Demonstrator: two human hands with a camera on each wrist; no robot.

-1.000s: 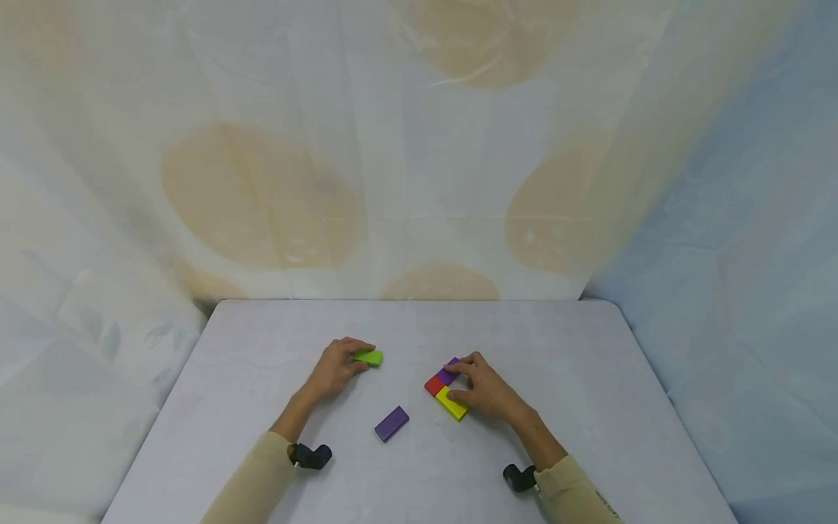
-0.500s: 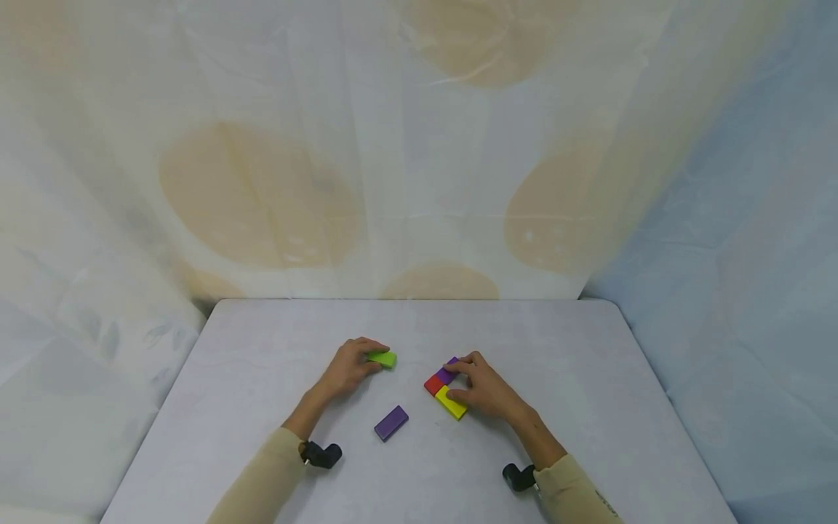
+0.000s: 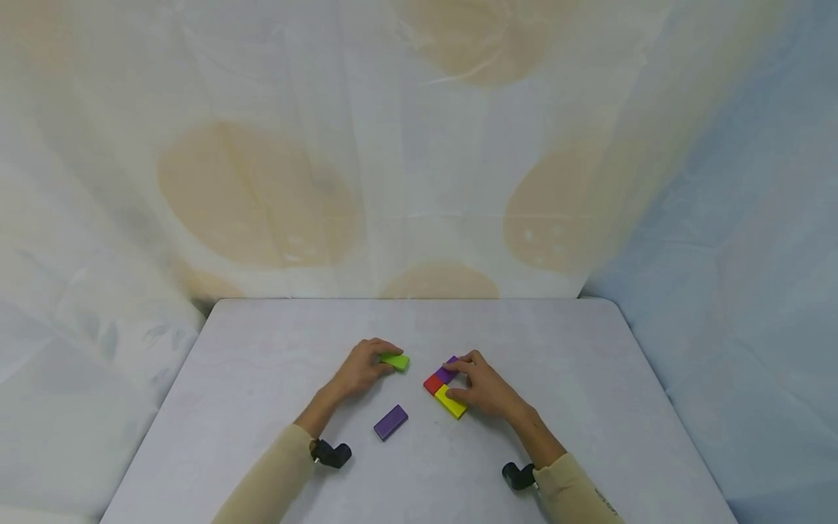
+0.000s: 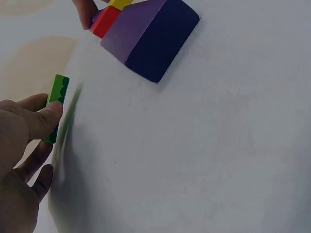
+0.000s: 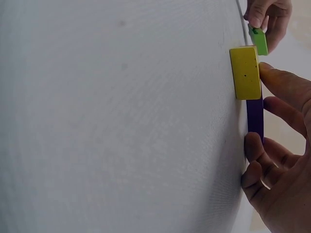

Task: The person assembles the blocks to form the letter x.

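Hands work near the middle of a pale grey table (image 3: 262,342), a little toward its near edge. The left hand (image 3: 363,372) has its fingers curled round a green block (image 3: 396,361), thumb on one side and fingertips on the other; in the left wrist view the block (image 4: 57,104) stands on a narrow edge against the tabletop. The right hand (image 3: 486,389) rests on a small cluster of blocks lying flat and touching each other: a red block (image 3: 433,383), a yellow block (image 3: 451,402) toward the near edge, and a purple block (image 3: 447,374) toward the far edge. Its thumb presses the yellow block and its bent fingers touch the purple one, steadying them without lifting. The green block sits just left of this cluster, apart from it. A second, loose purple block (image 3: 390,423) lies flat by itself nearer the front edge, between the two forearms, untouched. Draped pale fabric hangs behind the table's far edge.
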